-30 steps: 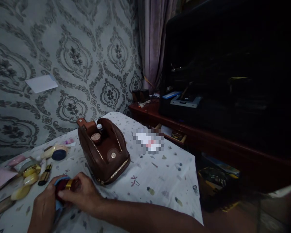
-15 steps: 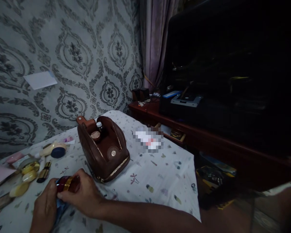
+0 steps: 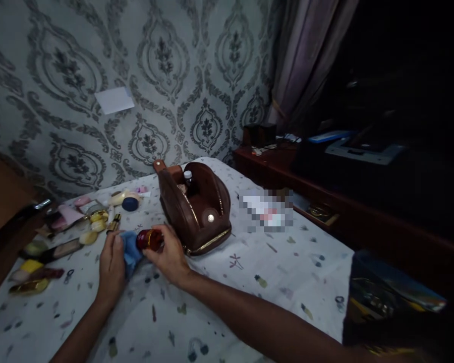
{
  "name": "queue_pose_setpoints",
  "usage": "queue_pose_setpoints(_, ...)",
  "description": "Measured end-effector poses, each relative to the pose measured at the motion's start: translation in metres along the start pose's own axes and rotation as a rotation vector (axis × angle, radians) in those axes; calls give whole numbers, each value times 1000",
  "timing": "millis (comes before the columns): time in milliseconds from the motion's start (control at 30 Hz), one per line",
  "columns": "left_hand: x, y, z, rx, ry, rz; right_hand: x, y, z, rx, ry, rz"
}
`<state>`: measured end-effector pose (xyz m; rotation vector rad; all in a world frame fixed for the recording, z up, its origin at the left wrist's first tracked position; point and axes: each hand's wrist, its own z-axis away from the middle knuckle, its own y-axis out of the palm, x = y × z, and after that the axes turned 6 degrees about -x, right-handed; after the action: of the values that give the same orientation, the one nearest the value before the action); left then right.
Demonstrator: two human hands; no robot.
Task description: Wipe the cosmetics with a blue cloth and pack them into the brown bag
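My right hand (image 3: 171,257) is closed around a small dark red jar with a gold band (image 3: 150,239), held just above the patterned tablecloth (image 3: 227,297). My left hand (image 3: 112,264) grips a blue cloth (image 3: 129,250) that touches the jar's left side. Right behind the jar stands a brown leather toiletry bag (image 3: 196,209), open at the top, with a small white-capped bottle (image 3: 188,176) and a round copper lid showing inside.
Several cosmetics lie to the left: a dark blue compact (image 3: 130,203), yellow jars (image 3: 97,217), a gold lipstick (image 3: 114,223), pink items. A wooden edge (image 3: 0,222) is far left. A dark cabinet (image 3: 325,196) with a TV stands right. A blurred patch (image 3: 267,212) lies on the cloth.
The view has swung left and pulled back, so the bag and hands sit nearer the centre. Both hands still hold the jar and cloth, now more extended from me.
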<state>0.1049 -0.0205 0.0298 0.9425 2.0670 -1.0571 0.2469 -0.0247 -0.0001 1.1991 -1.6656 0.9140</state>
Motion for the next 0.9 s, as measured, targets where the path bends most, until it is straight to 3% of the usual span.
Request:
queue_pose_setpoints(133,6,1,1,126,101,49,2,2,5,52,-78,0)
queue_pose_setpoints(267,10,4,3,317,57,106,5,2,13,84,-67,-2)
queue_pose_setpoints(433,0,0,-3,276,-51,153,10,1,14,66,-71,-39)
queue_pose_setpoints(600,-24,0,-17,213,-187,238,23,-7,10,18,-86,-102)
queue_pose_setpoints(800,-56,5,-36,112,-164,312,51,-22,6,-45,-206,-199)
queue_pose_setpoints(900,-71,13,-47,156,-11,332,67,-36,2,-58,-272,-201)
